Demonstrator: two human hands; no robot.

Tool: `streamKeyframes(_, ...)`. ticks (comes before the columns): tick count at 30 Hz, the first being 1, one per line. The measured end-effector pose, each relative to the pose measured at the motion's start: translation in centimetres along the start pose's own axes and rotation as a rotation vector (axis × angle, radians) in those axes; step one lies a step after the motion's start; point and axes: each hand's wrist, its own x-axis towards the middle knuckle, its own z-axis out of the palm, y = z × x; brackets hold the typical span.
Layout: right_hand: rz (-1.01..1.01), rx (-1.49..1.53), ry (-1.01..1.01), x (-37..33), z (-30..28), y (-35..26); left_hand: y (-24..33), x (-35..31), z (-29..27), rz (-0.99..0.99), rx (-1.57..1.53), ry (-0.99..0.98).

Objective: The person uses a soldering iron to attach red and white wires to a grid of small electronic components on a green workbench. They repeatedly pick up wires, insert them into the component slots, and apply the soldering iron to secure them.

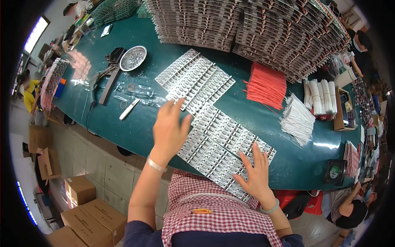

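Note:
Silvery panels with rows of small oblong parts lie on the green table before me. My left hand is over the near edge of the far panel, fingertips at its corner, thumb and fingers apart. It holds nothing that I can see. Fingers spread, my right hand rests at the right end of the near panels, its fingertips on or just above them. Two near panels lie side by side with a narrow gap between them. I cannot tell whether either hand presses down.
Tall stacks of similar panels stand at the back. Red strips and white strips lie to the right. Leftward are a bowl of small metal parts, a white-handled knife and a dark metal bar. Cardboard boxes stand on the floor.

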Motion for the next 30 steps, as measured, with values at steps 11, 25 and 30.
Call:
streamKeyframes(11, -0.013, 0.02, 0.059, -0.8, 0.1, 0.4, -1.6, 11.4, 10.2, 0.228, 0.255, -0.309)
streamKeyframes(25, -0.102, 0.099, 0.065, 7.0, 1.0, -0.3, -8.2, 12.5, 4.3, 0.154, 0.048, -0.09)
streamKeyframes(30, -0.059, 0.095, 0.044, 7.3, 0.5, -0.6, -2.6, 0.7, 0.2, 0.094, -0.159, -0.102)
